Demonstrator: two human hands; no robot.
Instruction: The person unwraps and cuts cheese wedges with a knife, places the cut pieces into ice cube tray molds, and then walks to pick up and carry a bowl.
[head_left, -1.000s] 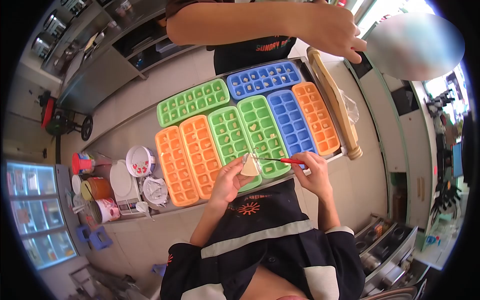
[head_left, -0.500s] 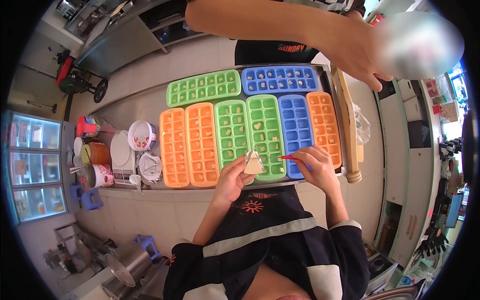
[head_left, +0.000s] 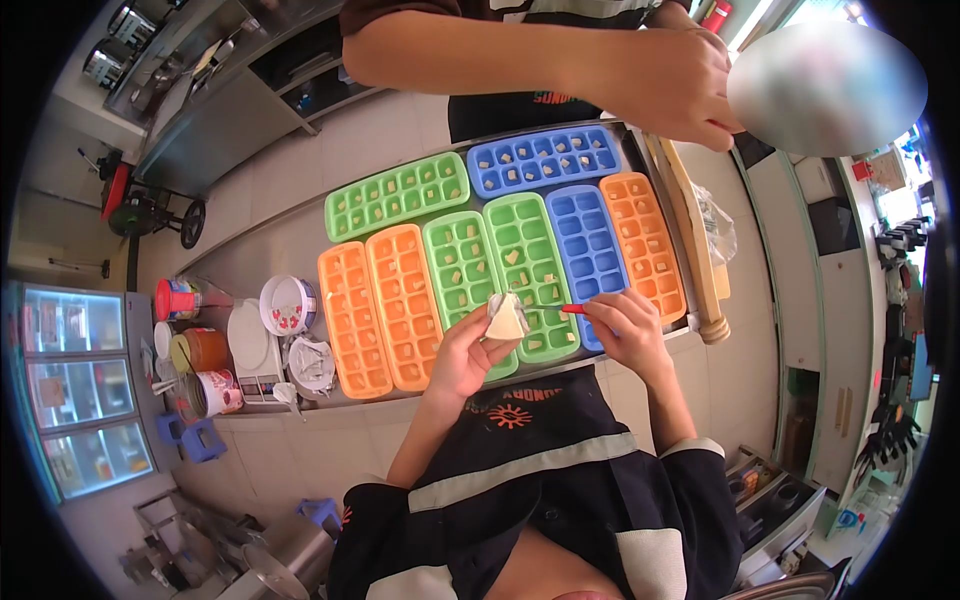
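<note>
My left hand (head_left: 462, 362) is closed on a pale wedge of cheese (head_left: 507, 322) that sits partly in foil. The wedge is held above the lower end of a green ice cube tray (head_left: 546, 200). In my right hand (head_left: 634, 332) is a small knife (head_left: 573, 309) with a red handle, its thin blade pointing left toward the wedge. Pale cheese pieces lie in several compartments of this tray and of the second green tray (head_left: 428, 222) beside it. A blue tray (head_left: 584, 240), in which I see no pieces, lies under my right hand.
Orange trays (head_left: 352, 250) flank the middle ones; a green tray (head_left: 335, 208) and a blue tray (head_left: 480, 168) lie behind. Tubs (head_left: 285, 290) and a scale (head_left: 262, 385) stand left. A wooden rail (head_left: 690, 230) borders the right. Another person's arm (head_left: 520, 65) reaches across the far side.
My view has tilted slightly, so the trays appear rotated. The knife's blade has shifted slightly relative to the wedge. The other person's hand has drawn up and its fingers have curled.
</note>
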